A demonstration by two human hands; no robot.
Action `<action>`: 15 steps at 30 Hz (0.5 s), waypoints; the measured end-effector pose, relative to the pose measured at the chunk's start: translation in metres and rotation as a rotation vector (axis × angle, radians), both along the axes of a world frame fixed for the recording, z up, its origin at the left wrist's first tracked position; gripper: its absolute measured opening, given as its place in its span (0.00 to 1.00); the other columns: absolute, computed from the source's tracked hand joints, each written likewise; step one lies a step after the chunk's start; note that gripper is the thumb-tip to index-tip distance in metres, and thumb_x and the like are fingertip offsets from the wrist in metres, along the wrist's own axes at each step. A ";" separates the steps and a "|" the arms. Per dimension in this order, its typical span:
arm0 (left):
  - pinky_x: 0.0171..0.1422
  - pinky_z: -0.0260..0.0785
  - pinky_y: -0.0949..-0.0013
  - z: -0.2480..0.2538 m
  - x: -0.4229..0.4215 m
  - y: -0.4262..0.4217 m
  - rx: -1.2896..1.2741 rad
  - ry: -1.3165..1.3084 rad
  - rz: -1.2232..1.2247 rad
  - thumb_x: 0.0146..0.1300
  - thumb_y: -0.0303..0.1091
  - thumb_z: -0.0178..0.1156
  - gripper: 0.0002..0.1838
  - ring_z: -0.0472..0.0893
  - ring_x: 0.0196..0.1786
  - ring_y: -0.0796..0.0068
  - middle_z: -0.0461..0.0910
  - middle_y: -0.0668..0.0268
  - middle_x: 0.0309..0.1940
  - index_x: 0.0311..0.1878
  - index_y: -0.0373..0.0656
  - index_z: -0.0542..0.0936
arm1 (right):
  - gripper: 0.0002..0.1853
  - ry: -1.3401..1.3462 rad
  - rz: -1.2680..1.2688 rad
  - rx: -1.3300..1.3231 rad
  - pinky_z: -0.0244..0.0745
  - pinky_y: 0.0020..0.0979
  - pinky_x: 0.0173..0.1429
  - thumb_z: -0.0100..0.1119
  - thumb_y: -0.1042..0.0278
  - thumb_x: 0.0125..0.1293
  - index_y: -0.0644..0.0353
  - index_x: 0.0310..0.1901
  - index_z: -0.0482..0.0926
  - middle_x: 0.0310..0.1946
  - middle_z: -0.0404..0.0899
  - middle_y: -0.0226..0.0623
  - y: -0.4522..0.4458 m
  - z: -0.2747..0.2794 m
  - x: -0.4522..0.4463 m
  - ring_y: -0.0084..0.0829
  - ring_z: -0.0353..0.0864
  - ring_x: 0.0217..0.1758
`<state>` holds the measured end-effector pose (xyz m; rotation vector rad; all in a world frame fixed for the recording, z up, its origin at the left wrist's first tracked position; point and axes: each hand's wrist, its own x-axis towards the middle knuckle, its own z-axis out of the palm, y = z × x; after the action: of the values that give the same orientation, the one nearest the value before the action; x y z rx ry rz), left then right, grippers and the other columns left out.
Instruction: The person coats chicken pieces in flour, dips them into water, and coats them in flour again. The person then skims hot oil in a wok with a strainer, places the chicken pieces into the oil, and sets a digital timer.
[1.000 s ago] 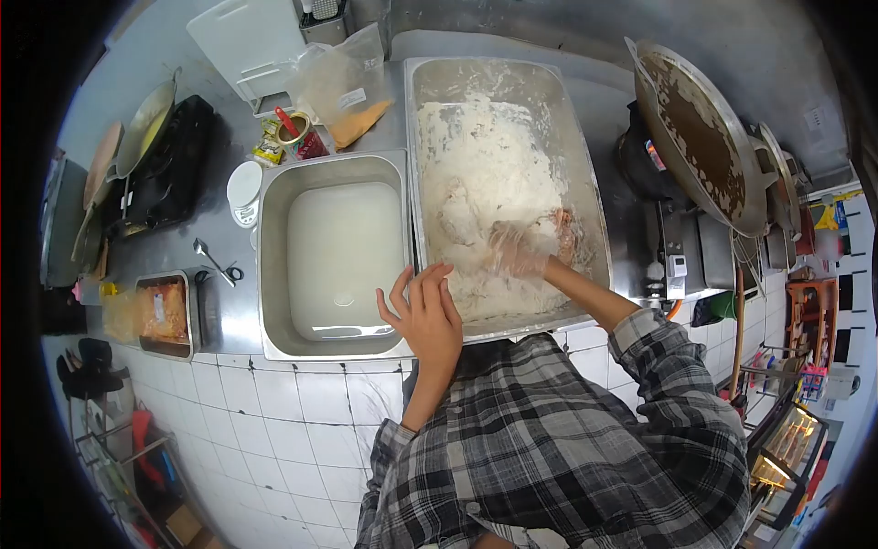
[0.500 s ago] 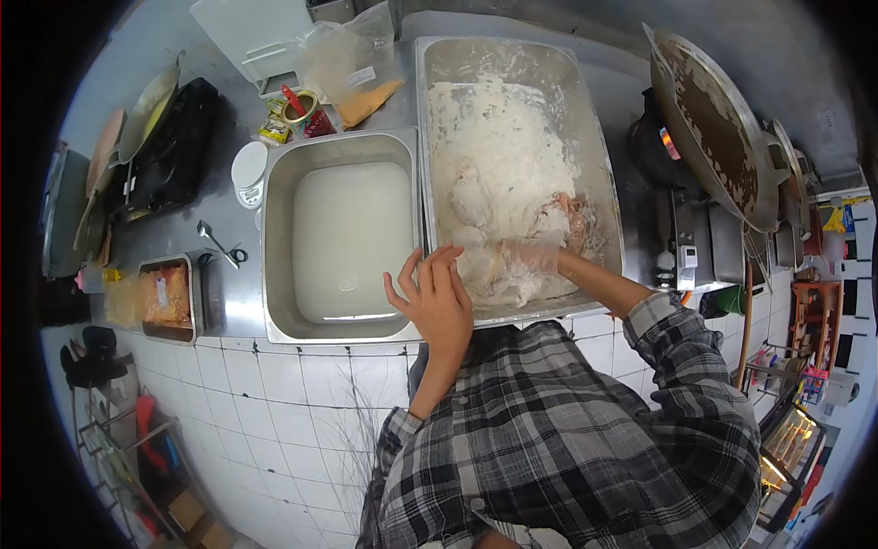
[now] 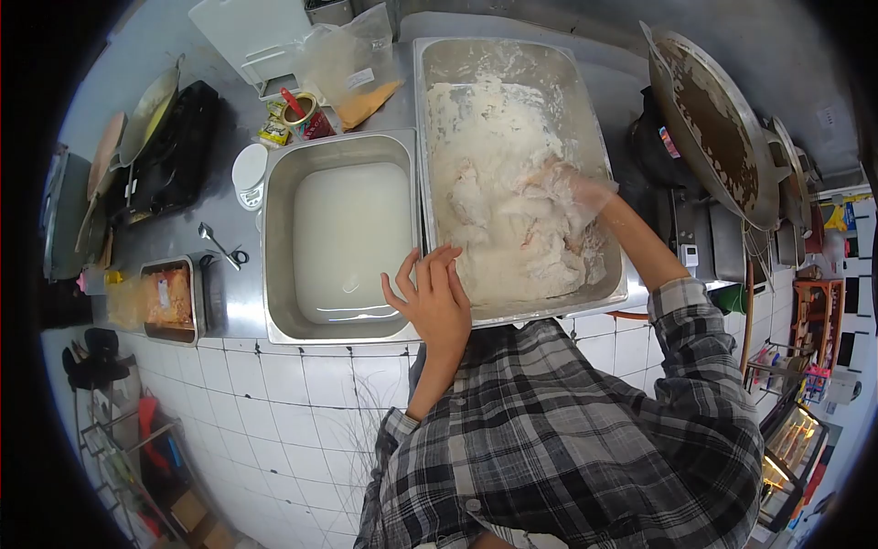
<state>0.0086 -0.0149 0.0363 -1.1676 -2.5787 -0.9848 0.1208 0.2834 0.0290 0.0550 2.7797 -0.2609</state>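
My left hand (image 3: 434, 295) has its fingers apart and holds nothing. It rests at the near rims where the two metal pans meet. My right hand (image 3: 578, 188), smeared by motion and apparently in a thin clear glove, is down in the flour (image 3: 498, 128) at the right side of the deep metal pan (image 3: 611, 240). Its fingers are too blurred and floury to make out. Flour-coated pieces that look like raw chicken (image 3: 547, 258) lie just nearer than this hand. Another coated piece (image 3: 469, 203) sits toward the pan's left wall.
Left of the flour stands a metal pan of cloudy whitish liquid (image 3: 352, 238). A white kitchen scale (image 3: 249, 169), scissors (image 3: 236, 256), an open can (image 3: 309, 119) and a small tray of orange-coloured food (image 3: 169, 297) share the counter. A large wok (image 3: 713, 128) is at the right.
My right hand has moved away from me, from the near part of the flour to the right middle. Coated pieces near the front now show uncovered. My left hand has stayed put.
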 end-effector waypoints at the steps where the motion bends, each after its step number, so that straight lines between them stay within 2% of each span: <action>1: 0.72 0.37 0.46 0.000 0.000 0.001 -0.001 -0.006 -0.001 0.67 0.31 0.51 0.09 0.68 0.61 0.66 0.78 0.79 0.47 0.46 0.54 0.78 | 0.22 -0.005 -0.133 -0.015 0.64 0.38 0.63 0.55 0.58 0.64 0.48 0.60 0.73 0.57 0.67 0.52 -0.003 0.005 -0.003 0.47 0.68 0.60; 4: 0.72 0.38 0.45 -0.002 0.000 0.000 0.002 -0.012 0.005 0.66 0.32 0.52 0.08 0.69 0.61 0.66 0.78 0.79 0.47 0.45 0.54 0.78 | 0.19 0.105 -0.578 -0.040 0.68 0.44 0.55 0.55 0.57 0.64 0.53 0.55 0.76 0.46 0.71 0.52 -0.047 0.011 0.000 0.46 0.72 0.50; 5: 0.72 0.38 0.44 -0.002 0.000 0.000 0.009 -0.006 0.010 0.66 0.33 0.54 0.07 0.70 0.60 0.67 0.78 0.79 0.46 0.44 0.54 0.79 | 0.19 0.198 -0.428 -0.076 0.68 0.45 0.53 0.55 0.57 0.64 0.55 0.54 0.75 0.46 0.70 0.53 -0.054 -0.022 0.014 0.47 0.72 0.50; 7: 0.71 0.39 0.43 -0.002 0.000 0.000 0.019 -0.002 0.012 0.65 0.33 0.55 0.07 0.71 0.60 0.67 0.79 0.80 0.46 0.44 0.54 0.79 | 0.19 0.059 -0.224 -0.179 0.67 0.47 0.52 0.54 0.56 0.65 0.58 0.52 0.74 0.46 0.70 0.56 -0.071 -0.071 0.025 0.49 0.71 0.49; 8: 0.71 0.39 0.43 -0.001 0.000 0.000 0.021 -0.006 0.007 0.65 0.32 0.55 0.07 0.71 0.60 0.67 0.79 0.80 0.46 0.44 0.54 0.79 | 0.20 -0.174 -0.170 -0.246 0.67 0.48 0.53 0.53 0.54 0.65 0.59 0.52 0.73 0.45 0.70 0.58 -0.089 -0.073 0.016 0.51 0.71 0.48; 12: 0.72 0.37 0.42 -0.001 0.001 -0.005 0.123 -0.063 0.026 0.64 0.25 0.51 0.12 0.70 0.60 0.65 0.79 0.78 0.47 0.48 0.52 0.77 | 0.21 -0.077 -0.108 0.034 0.64 0.54 0.53 0.47 0.52 0.66 0.59 0.52 0.74 0.43 0.71 0.62 -0.150 -0.054 0.003 0.54 0.71 0.45; 15: 0.73 0.33 0.40 -0.015 0.002 -0.010 0.335 -0.015 0.066 0.62 0.21 0.47 0.16 0.69 0.61 0.63 0.79 0.74 0.48 0.51 0.48 0.75 | 0.20 -0.039 -0.113 -0.048 0.66 0.49 0.53 0.49 0.54 0.65 0.60 0.51 0.75 0.44 0.72 0.57 -0.160 -0.066 0.009 0.48 0.73 0.45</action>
<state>0.0111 -0.0246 0.0217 -0.9828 -2.3229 -1.3479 0.1295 0.1229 -0.0367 0.2030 2.7338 -0.3513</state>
